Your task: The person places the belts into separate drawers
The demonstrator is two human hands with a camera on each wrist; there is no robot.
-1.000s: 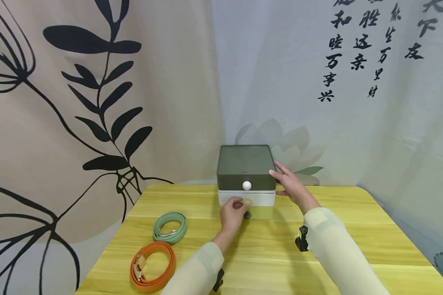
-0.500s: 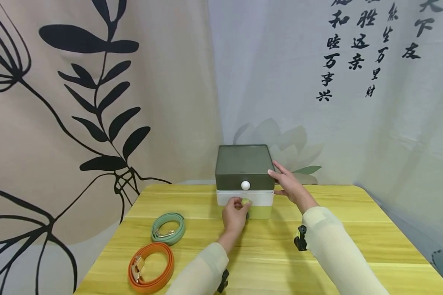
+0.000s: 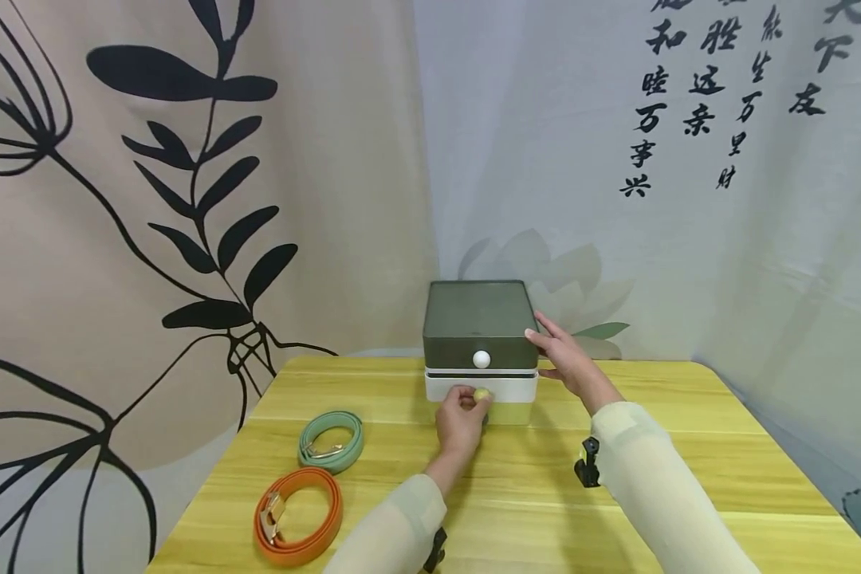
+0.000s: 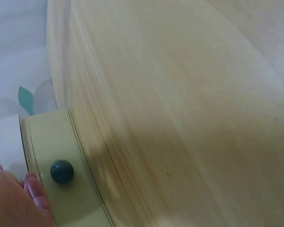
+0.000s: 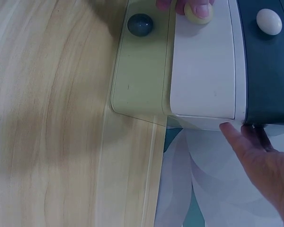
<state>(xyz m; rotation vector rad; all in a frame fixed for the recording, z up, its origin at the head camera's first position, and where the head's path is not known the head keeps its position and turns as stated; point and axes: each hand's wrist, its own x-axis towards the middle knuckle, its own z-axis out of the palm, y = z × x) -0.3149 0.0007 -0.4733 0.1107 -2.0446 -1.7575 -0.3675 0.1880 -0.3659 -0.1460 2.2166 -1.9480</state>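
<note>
A small three-tier drawer box stands at the table's back, with a dark green top section, a white middle drawer and a yellow-green bottom drawer. My left hand pinches the white drawer's yellow-green knob between thumb and fingers. A thin dark gap shows above that drawer's front, which sits slightly forward. With fingers extended, my right hand touches the box's right side near the top section's front corner. A dark round knob marks the bottom drawer; a white knob marks the top one.
On the table's left lie two coiled belts, a mint green belt and, nearer, an orange belt with a metal buckle. A printed curtain hangs right behind the wooden table.
The white drawer has come slightly forward, and the dark gap over it has widened. My left hand moved a little with its knob. My right hand stays on the box's side.
</note>
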